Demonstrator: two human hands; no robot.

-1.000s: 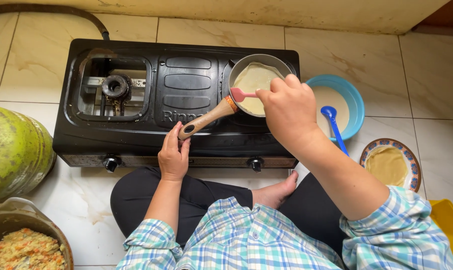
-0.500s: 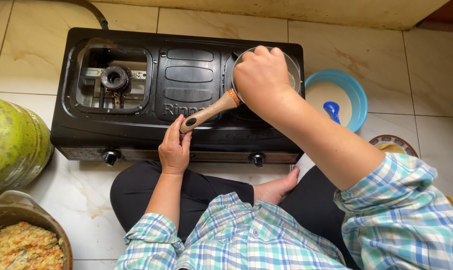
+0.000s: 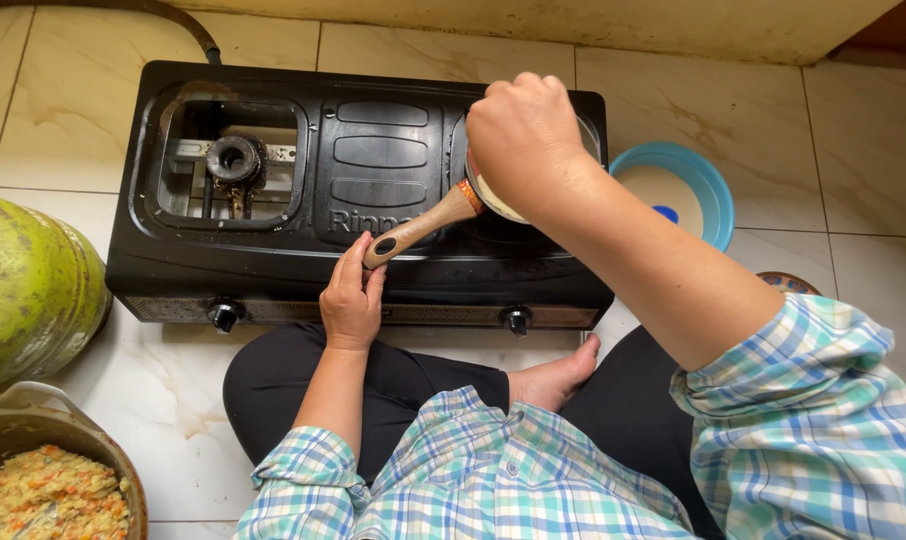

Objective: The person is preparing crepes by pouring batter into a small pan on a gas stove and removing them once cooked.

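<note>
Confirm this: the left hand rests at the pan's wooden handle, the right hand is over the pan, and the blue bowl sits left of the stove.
One thing is wrong: the head view shows the blue bowl right of the stove, not left. The rest holds.

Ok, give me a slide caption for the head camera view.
Seated at a black two-burner stove, left hand touches the pan handle while right hand works over the pan.

Fist over the pan

The right hand (image 3: 526, 140) hides most of the small pan (image 3: 493, 200); its grip cannot be told.
</note>
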